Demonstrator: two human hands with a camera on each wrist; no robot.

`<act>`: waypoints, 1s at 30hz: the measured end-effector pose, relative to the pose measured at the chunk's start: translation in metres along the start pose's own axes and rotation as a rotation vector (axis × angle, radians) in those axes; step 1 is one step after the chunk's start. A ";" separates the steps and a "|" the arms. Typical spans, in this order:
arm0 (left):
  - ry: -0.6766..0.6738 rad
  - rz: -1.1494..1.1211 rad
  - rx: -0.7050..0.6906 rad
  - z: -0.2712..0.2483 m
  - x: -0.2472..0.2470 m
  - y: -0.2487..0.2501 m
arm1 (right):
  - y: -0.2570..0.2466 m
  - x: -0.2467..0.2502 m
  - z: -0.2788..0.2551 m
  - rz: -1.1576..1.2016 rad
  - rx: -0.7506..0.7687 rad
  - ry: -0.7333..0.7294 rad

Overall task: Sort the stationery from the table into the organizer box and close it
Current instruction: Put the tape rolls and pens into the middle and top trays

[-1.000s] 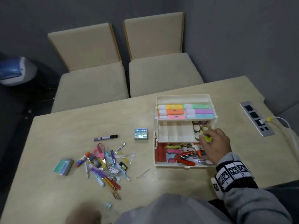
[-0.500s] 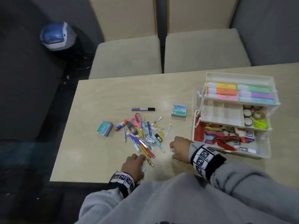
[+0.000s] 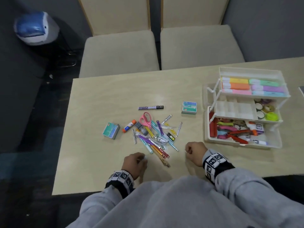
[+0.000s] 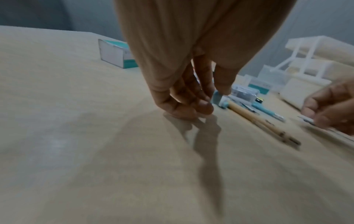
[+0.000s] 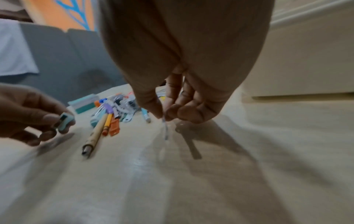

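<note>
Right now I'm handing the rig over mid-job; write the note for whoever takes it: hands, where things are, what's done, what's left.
Left hand: pinches a small teal sharpener just above the table.
Right hand: pinches a thin clear strip, end hanging toward the table.
Organizer box: open at the right, tiers fanned out; highlighters, tape rolls and bottom-tier items are in.
Left: the pile, marker, both staple boxes, then close the box.

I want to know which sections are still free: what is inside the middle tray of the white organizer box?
The white organizer box's middle tray holds tape rolls at its right end; its small divided compartments look empty. The highlighter tray above hides its far edge.
</note>
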State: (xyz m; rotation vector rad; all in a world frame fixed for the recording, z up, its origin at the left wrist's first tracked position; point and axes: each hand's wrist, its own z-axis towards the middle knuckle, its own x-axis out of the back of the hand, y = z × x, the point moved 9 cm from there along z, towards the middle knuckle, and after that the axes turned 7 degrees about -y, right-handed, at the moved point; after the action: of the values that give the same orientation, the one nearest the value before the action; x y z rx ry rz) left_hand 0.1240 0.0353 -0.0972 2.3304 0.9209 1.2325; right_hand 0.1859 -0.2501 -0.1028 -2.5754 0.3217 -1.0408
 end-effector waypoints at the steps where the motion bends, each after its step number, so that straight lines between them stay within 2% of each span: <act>1: 0.002 -0.011 -0.013 0.003 0.005 -0.001 | -0.001 0.001 -0.002 0.072 0.008 0.022; 4: -0.025 -0.012 -0.046 0.011 0.014 -0.002 | -0.006 -0.001 -0.006 0.178 0.021 0.013; 10: -0.129 -0.092 -0.047 0.020 0.021 -0.011 | -0.028 -0.011 0.001 0.101 0.094 0.004; 17: -0.158 -0.195 -0.114 0.027 0.032 0.001 | -0.039 -0.003 0.002 0.052 0.090 0.023; 23: -0.145 -0.115 -0.172 0.038 0.037 0.031 | -0.027 0.007 -0.001 0.099 0.052 0.047; 26: -0.152 -0.047 -0.212 0.043 0.031 0.052 | -0.029 0.021 -0.007 0.162 0.071 0.106; 30: -0.177 0.011 -0.324 0.045 0.019 0.103 | -0.052 0.041 -0.025 0.249 0.210 0.103</act>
State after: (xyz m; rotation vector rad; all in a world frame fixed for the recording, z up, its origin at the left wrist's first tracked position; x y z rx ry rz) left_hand 0.2087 -0.0271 -0.0528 2.1455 0.6006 1.0682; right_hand 0.2010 -0.2222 -0.0399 -2.2342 0.5155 -1.0561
